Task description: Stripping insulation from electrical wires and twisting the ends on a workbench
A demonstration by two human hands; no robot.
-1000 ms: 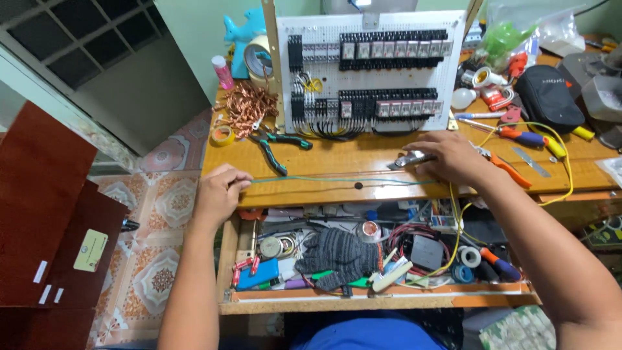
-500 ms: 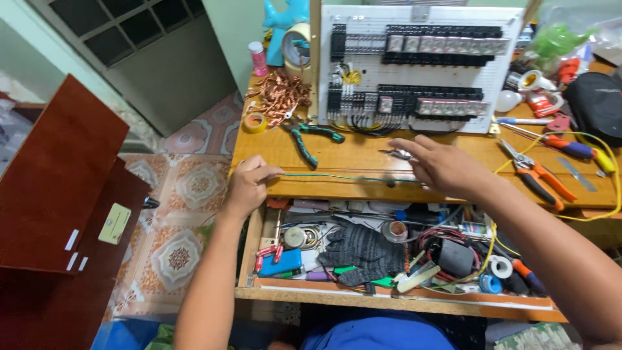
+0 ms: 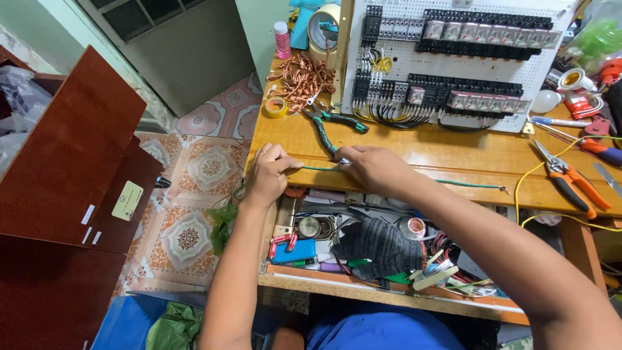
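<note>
Bright, even light, source out of frame; no hard glare. Soft short shadows under the left hand (image 3: 269,175) and right hand (image 3: 372,170) on the wooden bench (image 3: 447,152), which shows a mild sheen. Open drawer (image 3: 363,288) sits dimmer, shaded by the bench edge. Wide-angle distortion bends lines at the edges (cabinet (image 3: 71,168) on the left leans noticeably). Centre reasonably sharp; right forearm near the lower corner is soft, and small parts on the white panel (image 3: 466,71) blur slightly.
</note>
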